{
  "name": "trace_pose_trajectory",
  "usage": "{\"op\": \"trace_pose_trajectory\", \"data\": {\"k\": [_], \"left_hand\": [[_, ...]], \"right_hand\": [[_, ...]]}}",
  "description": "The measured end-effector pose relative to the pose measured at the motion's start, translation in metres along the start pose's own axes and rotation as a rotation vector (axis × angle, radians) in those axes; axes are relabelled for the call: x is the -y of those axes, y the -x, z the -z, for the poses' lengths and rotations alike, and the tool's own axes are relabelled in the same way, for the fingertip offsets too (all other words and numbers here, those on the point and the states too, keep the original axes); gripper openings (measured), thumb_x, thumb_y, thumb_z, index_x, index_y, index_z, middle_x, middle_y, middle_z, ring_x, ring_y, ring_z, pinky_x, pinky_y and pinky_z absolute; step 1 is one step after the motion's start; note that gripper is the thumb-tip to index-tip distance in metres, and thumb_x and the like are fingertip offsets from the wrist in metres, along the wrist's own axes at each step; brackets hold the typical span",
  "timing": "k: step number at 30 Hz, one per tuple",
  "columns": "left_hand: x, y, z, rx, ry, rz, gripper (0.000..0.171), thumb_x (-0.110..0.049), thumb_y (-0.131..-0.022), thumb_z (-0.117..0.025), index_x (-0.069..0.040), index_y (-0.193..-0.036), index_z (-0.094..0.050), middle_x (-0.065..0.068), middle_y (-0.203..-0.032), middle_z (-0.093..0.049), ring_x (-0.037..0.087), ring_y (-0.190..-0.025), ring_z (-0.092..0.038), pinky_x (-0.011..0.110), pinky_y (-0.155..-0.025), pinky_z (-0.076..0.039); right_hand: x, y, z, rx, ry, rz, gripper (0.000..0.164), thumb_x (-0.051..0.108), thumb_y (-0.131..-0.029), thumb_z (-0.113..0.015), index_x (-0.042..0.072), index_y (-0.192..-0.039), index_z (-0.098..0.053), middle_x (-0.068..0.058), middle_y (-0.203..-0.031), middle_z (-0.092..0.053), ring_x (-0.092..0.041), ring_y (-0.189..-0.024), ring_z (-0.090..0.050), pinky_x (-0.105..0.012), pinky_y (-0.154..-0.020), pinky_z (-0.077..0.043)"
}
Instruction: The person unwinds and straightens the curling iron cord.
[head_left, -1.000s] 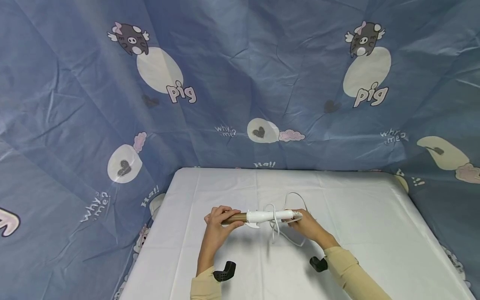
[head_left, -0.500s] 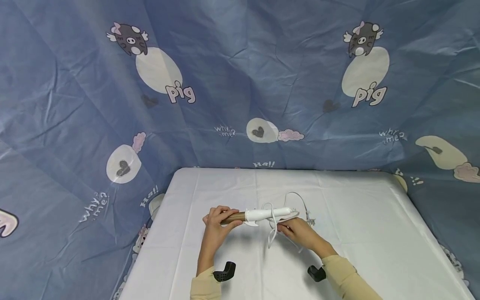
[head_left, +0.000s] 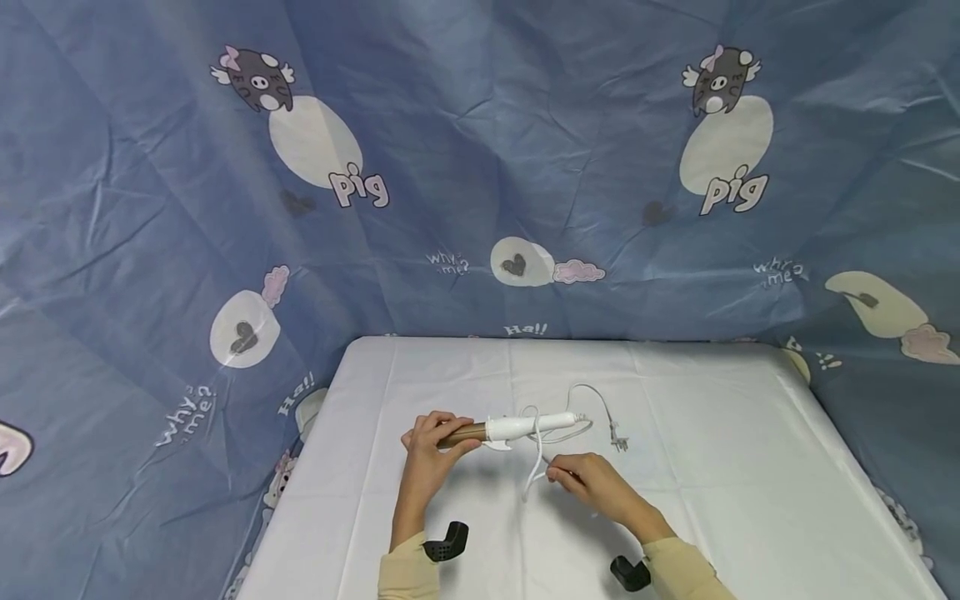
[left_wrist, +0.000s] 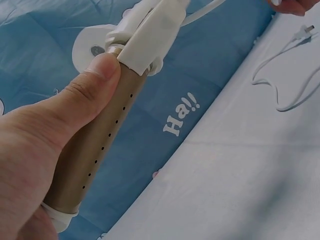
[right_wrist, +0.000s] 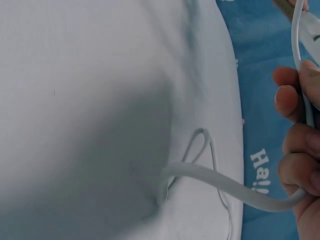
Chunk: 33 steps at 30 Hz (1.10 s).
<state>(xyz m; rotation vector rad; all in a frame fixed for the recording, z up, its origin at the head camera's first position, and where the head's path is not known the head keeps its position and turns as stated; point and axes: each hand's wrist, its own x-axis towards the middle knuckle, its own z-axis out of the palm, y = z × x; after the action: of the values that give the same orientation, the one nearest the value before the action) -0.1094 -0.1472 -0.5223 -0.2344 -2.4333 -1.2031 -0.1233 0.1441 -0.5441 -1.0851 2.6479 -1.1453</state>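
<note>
A curling iron with a white handle (head_left: 551, 423) and a brown-gold barrel (left_wrist: 100, 135) is held nearly level above the white table. My left hand (head_left: 430, 458) grips the barrel, its thumb lying along it just below the white clamp part (left_wrist: 150, 42) in the left wrist view. Lower and to the right, my right hand (head_left: 600, 487) holds the white power cord (right_wrist: 230, 187) in curled fingers. Part of the cord loops over the handle. The two-pin-looking plug (head_left: 619, 442) lies on the table beyond my right hand, with thin cord trailing from it.
A white cloth covers the table (head_left: 750, 467). Blue printed fabric (head_left: 465, 167) hangs behind it and along both sides. Black pieces, one by each wrist, are the left wrist attachment (head_left: 447, 542) and the right wrist attachment (head_left: 630, 574).
My right hand has left the handle's end and moved down and toward me, drawing the cord along. The plug has come into sight on the table. My left hand has barely moved.
</note>
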Motion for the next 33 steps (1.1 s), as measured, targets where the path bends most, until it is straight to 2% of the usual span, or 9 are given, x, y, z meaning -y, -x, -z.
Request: {"op": "trace_pose_trajectory", "data": {"k": [5,12,16,23,29,33], "left_hand": [[0.001,0.001,0.000,-0.004,-0.002,0.000,0.033,-0.038,-0.069,-0.079,-0.032,-0.101,-0.073,-0.009,-0.102,-0.063,0.009,-0.091,-0.044,0.039,-0.084,-0.017],[0.002,0.002,-0.002,0.032,0.002,0.027,0.032,-0.040,-0.071,-0.077,-0.033,-0.101,-0.072,-0.010,-0.101,-0.062,0.009,-0.091,-0.043,0.039,-0.086,-0.016],[0.002,0.001,-0.003,0.051,0.003,0.039,0.031,-0.041,-0.072,-0.076,-0.033,-0.102,-0.072,-0.010,-0.102,-0.062,0.008,-0.091,-0.043,0.040,-0.087,-0.015],[0.001,0.001,-0.001,0.073,0.000,0.055,0.036,-0.040,-0.071,-0.077,-0.022,-0.103,-0.074,-0.008,-0.102,-0.062,0.009,-0.092,-0.043,0.040,-0.089,-0.014],[0.000,0.001,0.000,0.071,-0.030,0.035,0.036,-0.038,-0.071,-0.078,-0.021,-0.103,-0.074,-0.007,-0.103,-0.063,0.011,-0.092,-0.043,0.040,-0.088,-0.015],[0.000,0.002,0.000,0.082,-0.055,0.043,0.037,-0.038,-0.070,-0.079,-0.022,-0.103,-0.074,-0.008,-0.102,-0.063,0.010,-0.092,-0.043,0.040,-0.088,-0.014]], "right_hand": [[0.006,0.005,-0.003,-0.007,-0.047,0.061,0.017,0.029,-0.097,-0.052,0.033,-0.081,-0.058,0.018,-0.059,-0.041,0.008,-0.053,-0.035,-0.015,-0.052,-0.037],[0.012,0.009,-0.006,-0.022,-0.145,0.182,0.020,0.018,-0.097,-0.053,0.029,-0.080,-0.055,0.013,-0.061,-0.042,0.009,-0.056,-0.035,-0.013,-0.051,-0.036],[0.017,0.009,-0.004,-0.031,-0.185,0.198,0.021,0.015,-0.096,-0.054,0.030,-0.082,-0.055,0.014,-0.062,-0.043,0.009,-0.057,-0.037,-0.012,-0.052,-0.036],[0.027,0.009,0.003,-0.070,-0.251,0.249,0.022,0.001,-0.094,-0.053,0.022,-0.084,-0.057,0.004,-0.062,-0.045,0.007,-0.056,-0.034,-0.012,-0.050,-0.034],[0.033,0.007,0.008,-0.101,-0.278,0.262,0.025,-0.006,-0.091,-0.054,0.018,-0.084,-0.057,-0.001,-0.059,-0.042,0.004,-0.054,-0.032,-0.012,-0.050,-0.032],[0.039,0.006,0.015,-0.117,-0.281,0.282,0.026,-0.006,-0.091,-0.054,0.019,-0.086,-0.058,0.001,-0.060,-0.042,0.006,-0.054,-0.031,-0.011,-0.050,-0.032]]}}
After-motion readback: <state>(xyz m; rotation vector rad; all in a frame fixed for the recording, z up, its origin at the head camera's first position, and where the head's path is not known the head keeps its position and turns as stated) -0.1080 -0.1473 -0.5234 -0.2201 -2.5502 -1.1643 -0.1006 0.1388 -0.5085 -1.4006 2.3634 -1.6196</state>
